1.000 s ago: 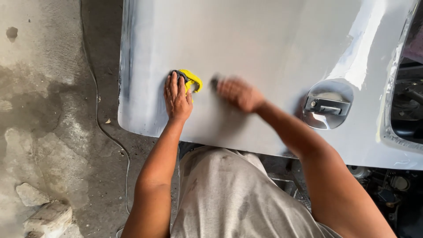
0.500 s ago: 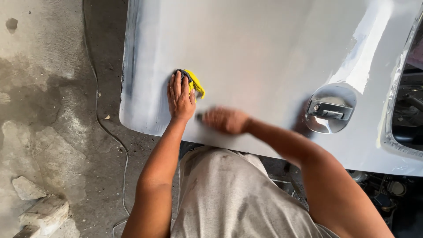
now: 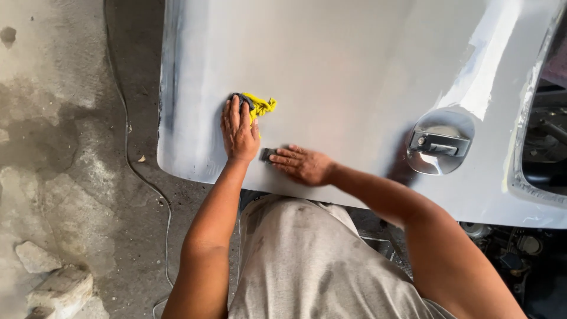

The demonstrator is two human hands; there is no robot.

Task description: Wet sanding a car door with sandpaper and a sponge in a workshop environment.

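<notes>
A grey primed car door panel lies flat before me. My left hand rests palm down on it, pressing a yellow cloth bunched with something dark under the fingertips. My right hand lies flat just beside the left wrist, fingers on a small dark sanding pad against the panel near its lower edge. The pad is mostly covered by the fingers.
A recessed door handle sits in the panel to the right. A thin cable runs along the concrete floor at left, with stone chunks at bottom left. Dark car parts show at lower right.
My right hand has slid down and left across the panel with the pad, ending close to the left wrist. The left hand stays on the yellow cloth.
</notes>
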